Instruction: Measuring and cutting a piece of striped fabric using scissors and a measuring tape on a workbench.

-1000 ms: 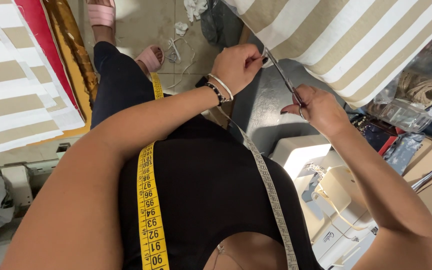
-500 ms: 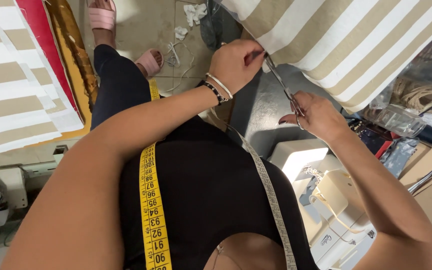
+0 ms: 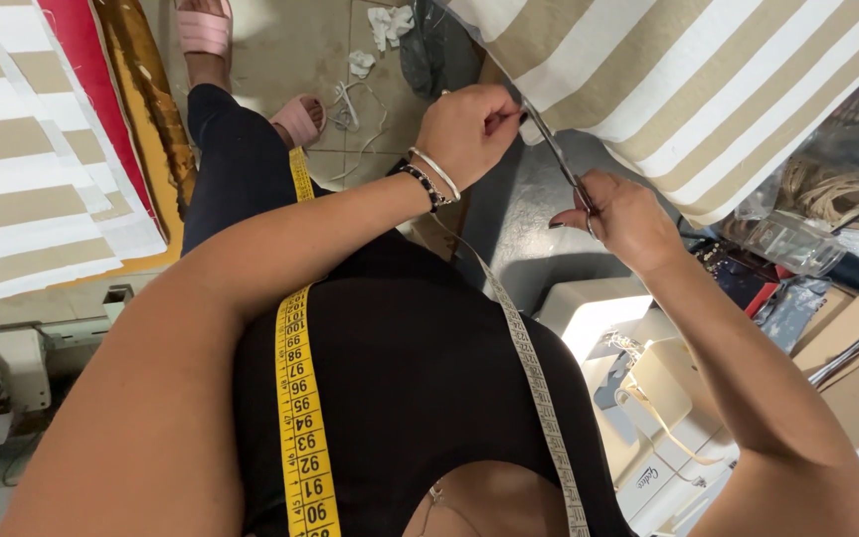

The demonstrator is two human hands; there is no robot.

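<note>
My left hand (image 3: pixel 464 131) pinches the lower edge of a beige and white striped fabric (image 3: pixel 688 89) that hangs across the top right. My right hand (image 3: pixel 620 214) grips a pair of metal scissors (image 3: pixel 555 154), whose blades point up to the fabric edge right beside my left fingers. Bracelets circle my left wrist. A yellow measuring tape (image 3: pixel 300 418) and a grey patterned strip (image 3: pixel 539 398) hang down over my black top.
A white sewing machine (image 3: pixel 638 398) stands below my right arm. More striped fabric (image 3: pixel 22 169) lies at the left beside red cloth and a gold sequinned roll (image 3: pixel 146 89). Cardboard boxes and bagged trims are at the right. Scraps litter the tiled floor near my sandalled feet.
Both hands and the scissors stay together at the fabric edge; the view has shifted a little, and the blades sit closer to my left fingers.
</note>
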